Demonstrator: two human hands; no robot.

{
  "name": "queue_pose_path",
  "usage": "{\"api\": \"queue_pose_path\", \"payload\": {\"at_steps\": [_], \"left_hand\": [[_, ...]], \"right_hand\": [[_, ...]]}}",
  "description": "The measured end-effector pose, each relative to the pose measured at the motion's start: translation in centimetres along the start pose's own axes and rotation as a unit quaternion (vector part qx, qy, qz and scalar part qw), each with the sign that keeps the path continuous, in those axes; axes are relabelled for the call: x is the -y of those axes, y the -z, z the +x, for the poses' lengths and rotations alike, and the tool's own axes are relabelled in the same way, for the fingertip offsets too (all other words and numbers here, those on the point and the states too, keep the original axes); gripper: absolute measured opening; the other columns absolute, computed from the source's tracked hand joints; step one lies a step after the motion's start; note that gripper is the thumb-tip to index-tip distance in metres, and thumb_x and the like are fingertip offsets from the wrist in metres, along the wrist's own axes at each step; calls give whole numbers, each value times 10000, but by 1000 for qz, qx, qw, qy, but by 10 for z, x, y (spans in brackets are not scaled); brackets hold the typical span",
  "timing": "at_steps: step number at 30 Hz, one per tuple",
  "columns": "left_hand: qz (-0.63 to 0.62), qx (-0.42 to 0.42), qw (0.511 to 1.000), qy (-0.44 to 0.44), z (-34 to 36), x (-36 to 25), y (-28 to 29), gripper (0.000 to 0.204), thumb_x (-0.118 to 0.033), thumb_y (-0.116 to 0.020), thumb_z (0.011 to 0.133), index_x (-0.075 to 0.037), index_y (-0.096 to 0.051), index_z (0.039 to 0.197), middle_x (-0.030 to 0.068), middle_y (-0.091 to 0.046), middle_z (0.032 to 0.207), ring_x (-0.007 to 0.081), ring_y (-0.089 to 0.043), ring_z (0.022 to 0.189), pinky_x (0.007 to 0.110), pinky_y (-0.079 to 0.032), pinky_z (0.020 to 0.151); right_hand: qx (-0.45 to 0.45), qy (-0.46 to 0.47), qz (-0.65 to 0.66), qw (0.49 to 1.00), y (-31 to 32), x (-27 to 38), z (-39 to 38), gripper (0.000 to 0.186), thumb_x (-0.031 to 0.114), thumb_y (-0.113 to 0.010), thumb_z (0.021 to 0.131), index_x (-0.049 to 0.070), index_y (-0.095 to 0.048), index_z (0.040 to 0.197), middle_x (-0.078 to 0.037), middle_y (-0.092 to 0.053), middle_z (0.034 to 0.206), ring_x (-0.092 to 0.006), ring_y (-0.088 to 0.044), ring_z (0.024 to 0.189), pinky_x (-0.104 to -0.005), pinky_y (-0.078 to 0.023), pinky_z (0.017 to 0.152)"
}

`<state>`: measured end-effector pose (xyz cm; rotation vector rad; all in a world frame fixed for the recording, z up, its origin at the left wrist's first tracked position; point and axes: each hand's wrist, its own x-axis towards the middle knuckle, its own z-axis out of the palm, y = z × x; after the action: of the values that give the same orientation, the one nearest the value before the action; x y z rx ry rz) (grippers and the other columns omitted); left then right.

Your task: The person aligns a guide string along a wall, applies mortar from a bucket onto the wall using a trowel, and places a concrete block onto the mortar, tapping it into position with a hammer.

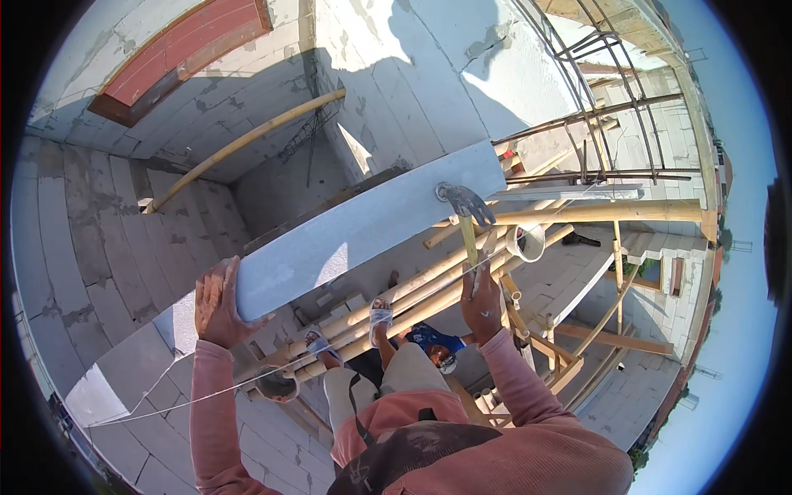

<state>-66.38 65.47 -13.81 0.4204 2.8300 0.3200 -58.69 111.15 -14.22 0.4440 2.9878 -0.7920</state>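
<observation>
A long, pale aerated-concrete block (371,219) lies along the top of the wall, partly in sun. My left hand (219,304) rests on its left end, fingers stretched over the top and thumb spread along the near side. In my right hand (483,305) is a hammer (469,235), gripped low on its yellowish handle. The grey, worn hammer head is against or very close to the block's near face, toward the right end. A thin white string (330,351) runs slantwise along the wall and passes close to my right hand.
My sandalled feet stand on bamboo poles (404,299). A bucket (525,242) hangs or stands right of the hammer; a dark bowl (276,385) is lower left. Below is another person (437,340) in blue. Bare rebar (615,103) rises at upper right. A bamboo pole (247,148) spans the recess behind.
</observation>
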Motion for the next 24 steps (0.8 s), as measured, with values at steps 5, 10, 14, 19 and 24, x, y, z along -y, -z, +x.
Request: {"api": "queue_pose_path", "payload": {"at_steps": [5, 10, 14, 19, 24], "left_hand": [[-15, -5, 1000, -11, 3, 1, 3, 1186, -429, -930, 480, -89, -386, 1478, 141, -495, 1364, 337, -483, 1247, 486, -352, 1084], [-45, -58, 996, -59, 8, 6, -1, 1161, -449, -923, 490, -89, -397, 1461, 136, -501, 1360, 332, -504, 1233, 493, -367, 1069], [-44, -75, 994, -64, 13, 7, -3, 1145, -488, -912, 505, -80, -408, 1448, 135, -517, 1347, 333, -516, 1222, 493, -381, 1054], [-35, -63, 995, -70, 10, 11, -4, 1164, -468, -900, 503, -54, -385, 1462, 159, -502, 1363, 368, -501, 1214, 506, -377, 1044], [-14, -79, 994, -75, 11, 6, -4, 1106, -581, -871, 580, -59, -422, 1446, 137, -530, 1333, 348, -532, 1201, 505, -401, 1025]], "right_hand": [[-9, 16, -1, 1000, -22, -21, 3, 336, 132, -536, 1012, -53, -462, 1283, -326, -650, 959, -466, -663, 793, -489, -525, 658], [16, -72, -104, 992, -30, -27, -2, 497, 194, -556, 1009, -108, -392, 1368, -374, -583, 1167, -514, -623, 1010, -514, -526, 862], [-7, -62, -47, 997, -37, -31, -1, 542, 235, -559, 1008, -119, -387, 1379, -394, -549, 1226, -539, -586, 1071, -524, -497, 908], [14, -83, -33, 996, -35, -28, 1, 431, 214, -562, 1005, -68, -447, 1310, -337, -613, 1140, -508, -622, 994, -514, -512, 825], [3, -119, -38, 992, -39, -26, -1, 370, 199, -572, 999, -39, -472, 1265, -290, -659, 996, -479, -649, 915, -503, -519, 759]]}}
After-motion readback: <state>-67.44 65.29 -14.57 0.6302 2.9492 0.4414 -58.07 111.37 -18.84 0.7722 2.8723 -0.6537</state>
